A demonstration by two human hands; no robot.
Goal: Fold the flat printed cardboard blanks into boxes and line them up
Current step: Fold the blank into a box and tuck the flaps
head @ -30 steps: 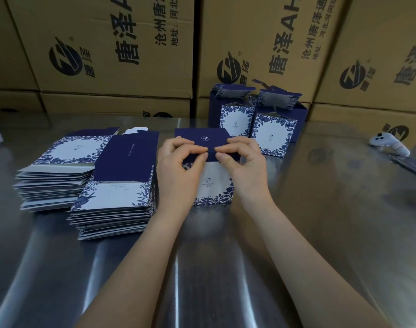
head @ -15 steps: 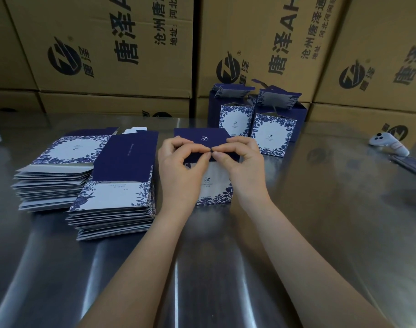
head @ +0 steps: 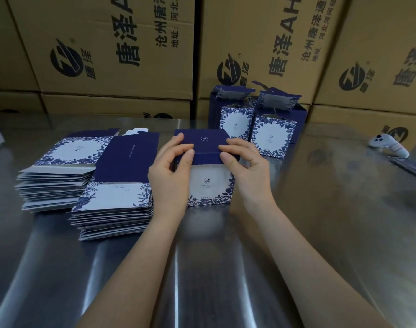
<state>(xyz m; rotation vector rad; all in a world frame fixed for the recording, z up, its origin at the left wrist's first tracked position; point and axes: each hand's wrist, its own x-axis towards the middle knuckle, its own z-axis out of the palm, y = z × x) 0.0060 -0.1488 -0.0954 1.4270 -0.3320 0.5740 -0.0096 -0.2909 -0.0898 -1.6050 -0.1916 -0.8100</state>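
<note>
Steel table point(head: 297, 256), shiny, fills the lower frame, and two bare forearms reach up it to mid-frame. There a box point(head: 209, 185), white-fronted with a blue floral border, stands on the table. The left grip point(head: 171, 166) and the right grip point(head: 246, 165) each pinch a front corner of its navy lid point(head: 202, 140), fingers on top, thumbs on the folded front lip.

The step looks like closing the lid by tucking that lip behind the front wall. To do it well, press both corners down evenly, keep the lip straight so it slips inside, and go gently, since thin card would probably crease.

The box front has a small emblem and tiny text, too small to read. The lid has a small white emblem.

At left lie two piles of flat blanks. The near stack point(head: 117, 197) is just beside the left grip, and the far stack point(head: 60, 171) is further left. Behind the box, two folded boxes point(head: 273, 136) stand side by side with their lids open.

At the right edge are a white controller point(head: 387, 144) and a dark flat object point(head: 410, 165).

Brown cartons point(head: 155, 74) line the back, printed in black with a round logo, "唐泽", "AH" (cut off), "沧州唐泽" and "地址:河北".
</note>
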